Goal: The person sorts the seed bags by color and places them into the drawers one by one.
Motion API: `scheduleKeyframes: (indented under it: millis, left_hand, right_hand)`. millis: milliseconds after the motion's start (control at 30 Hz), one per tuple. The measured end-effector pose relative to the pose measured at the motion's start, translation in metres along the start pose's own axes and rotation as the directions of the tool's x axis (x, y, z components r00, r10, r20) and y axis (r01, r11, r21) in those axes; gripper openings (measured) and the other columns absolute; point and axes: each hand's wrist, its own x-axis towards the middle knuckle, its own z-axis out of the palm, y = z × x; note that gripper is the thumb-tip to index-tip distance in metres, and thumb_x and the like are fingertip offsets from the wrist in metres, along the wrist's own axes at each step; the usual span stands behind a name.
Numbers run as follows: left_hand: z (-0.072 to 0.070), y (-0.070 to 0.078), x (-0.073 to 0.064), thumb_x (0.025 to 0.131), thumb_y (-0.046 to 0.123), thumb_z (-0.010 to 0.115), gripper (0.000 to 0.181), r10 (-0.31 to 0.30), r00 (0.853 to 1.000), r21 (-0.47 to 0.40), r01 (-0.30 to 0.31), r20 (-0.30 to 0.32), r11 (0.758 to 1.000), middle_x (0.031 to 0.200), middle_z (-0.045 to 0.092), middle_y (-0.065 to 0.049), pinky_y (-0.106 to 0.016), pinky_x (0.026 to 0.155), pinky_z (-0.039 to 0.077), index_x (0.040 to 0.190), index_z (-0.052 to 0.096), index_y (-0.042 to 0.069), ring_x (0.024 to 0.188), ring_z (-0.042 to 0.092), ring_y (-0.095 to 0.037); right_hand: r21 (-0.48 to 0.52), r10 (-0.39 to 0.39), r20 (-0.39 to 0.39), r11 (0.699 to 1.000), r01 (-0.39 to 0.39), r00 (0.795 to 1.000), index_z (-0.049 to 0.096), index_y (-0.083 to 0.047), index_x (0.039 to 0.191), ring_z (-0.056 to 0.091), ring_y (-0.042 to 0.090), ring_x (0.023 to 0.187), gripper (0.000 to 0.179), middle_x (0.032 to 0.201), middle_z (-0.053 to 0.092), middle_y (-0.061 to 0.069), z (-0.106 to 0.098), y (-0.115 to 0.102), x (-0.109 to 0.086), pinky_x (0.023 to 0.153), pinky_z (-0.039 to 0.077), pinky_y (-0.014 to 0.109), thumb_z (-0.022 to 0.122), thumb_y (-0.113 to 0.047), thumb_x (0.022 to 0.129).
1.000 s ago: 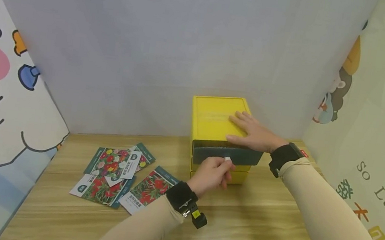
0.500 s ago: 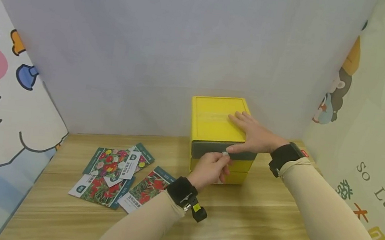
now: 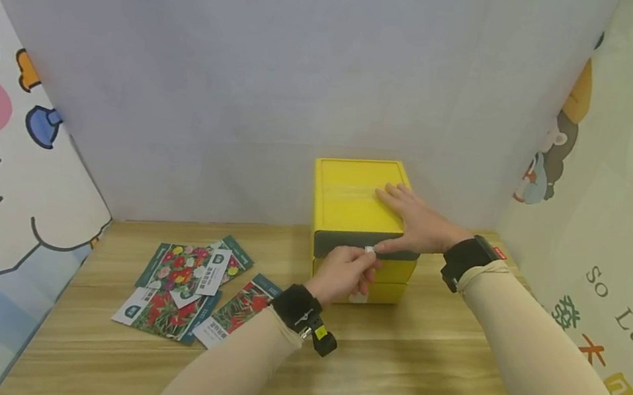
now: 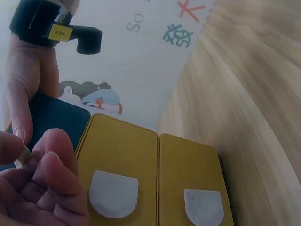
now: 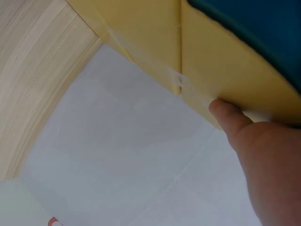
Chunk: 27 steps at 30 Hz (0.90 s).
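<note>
A small yellow drawer box (image 3: 356, 193) with a dark teal top drawer (image 3: 337, 241) stands against the back wall. My left hand (image 3: 337, 275) pinches the pale pull tab (image 3: 370, 249) at the front of that drawer, which sits flush with the box. My right hand (image 3: 423, 228) lies spread on the right part of the box's top, its thumb reaching down toward the tab. Below the teal drawer are two yellow drawers, the middle drawer (image 4: 122, 146) and the bottom drawer (image 4: 186, 165), each with a white rounded tab. In the right wrist view, fingers (image 5: 230, 117) rest along the yellow side.
Several flower seed packets (image 3: 183, 270) lie overlapping on the wooden table (image 3: 388, 380), left of the box. One more packet (image 3: 238, 311) is partly covered by the left forearm. A grey wall (image 3: 236, 80) stands behind, with printed panels at both sides.
The teal top drawer, slightly out before, has slid back into the box. My left hand moved inward with its tab, while the right hand stayed on top, its thumb shifting down.
</note>
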Motion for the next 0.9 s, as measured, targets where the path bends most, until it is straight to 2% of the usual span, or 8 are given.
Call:
scheduleKeyframes:
  millis: [233, 433, 600, 767, 900]
  left_hand:
    - [-0.001, -0.003, 0.004, 0.101, 0.029, 0.048, 0.038, -0.023, 1.000, -0.009, 0.023, -0.002, 1.000, 0.081, 0.063, -0.012, -0.027, 0.054, 0.046, 0.100, 0.068, -0.004, 0.058, 0.056, -0.015]
    - [0.002, -0.007, 0.005, 0.102, 0.030, 0.047, 0.040, -0.019, 1.000, -0.029, 0.018, -0.008, 0.999, 0.082, 0.063, -0.012, -0.028, 0.054, 0.046, 0.101, 0.066, -0.005, 0.058, 0.056, -0.016]
    - [0.004, -0.017, -0.002, 0.100, 0.033, 0.050, 0.040, -0.004, 1.000, 0.011, 0.004, -0.016, 1.000, 0.074, 0.060, -0.009, -0.026, 0.055, 0.047, 0.102, 0.064, -0.004, 0.059, 0.056, -0.017]
    - [0.014, -0.032, -0.012, 0.097, 0.028, 0.054, 0.027, -0.020, 0.999, 0.071, 0.022, -0.037, 0.997, 0.066, 0.057, -0.001, -0.025, 0.052, 0.045, 0.095, 0.065, 0.003, 0.057, 0.057, -0.014]
    - [0.017, -0.041, -0.020, 0.097, 0.025, 0.054, 0.022, -0.033, 0.998, 0.081, 0.037, -0.047, 0.996, 0.061, 0.057, -0.004, -0.024, 0.049, 0.038, 0.086, 0.064, 0.009, 0.053, 0.052, -0.012]
  right_hand:
    - [-0.004, 0.007, 0.006, 1.000, -0.007, 1.000, 0.016, -0.011, 0.154, -0.005, 0.035, 0.145, 0.105, 0.159, 0.005, 0.017, 0.000, 0.000, 0.000, 0.111, 0.011, 0.061, 0.076, -0.050, 0.078]
    - [-0.008, 0.007, -0.010, 1.000, -0.007, 1.000, 0.018, -0.011, 0.154, -0.004, 0.035, 0.145, 0.103, 0.159, 0.006, 0.017, 0.002, -0.001, 0.000, 0.111, 0.011, 0.061, 0.076, -0.049, 0.078]
    - [-0.026, -0.012, -0.012, 1.000, 0.011, 1.000, 0.019, -0.011, 0.154, -0.004, 0.036, 0.145, 0.103, 0.159, 0.006, 0.017, 0.003, 0.000, 0.002, 0.111, 0.012, 0.061, 0.074, -0.052, 0.078]
    - [-0.093, -0.027, 0.007, 0.995, 0.028, 1.000, 0.017, -0.011, 0.154, -0.001, 0.038, 0.145, 0.103, 0.159, 0.004, 0.019, 0.001, 0.003, 0.001, 0.111, 0.015, 0.059, 0.070, -0.058, 0.080]
    - [-0.116, -0.053, -0.009, 0.992, 0.052, 0.999, 0.018, -0.012, 0.154, 0.001, 0.038, 0.145, 0.101, 0.159, 0.002, 0.017, -0.004, -0.006, -0.002, 0.110, 0.017, 0.059, 0.069, -0.059, 0.080]
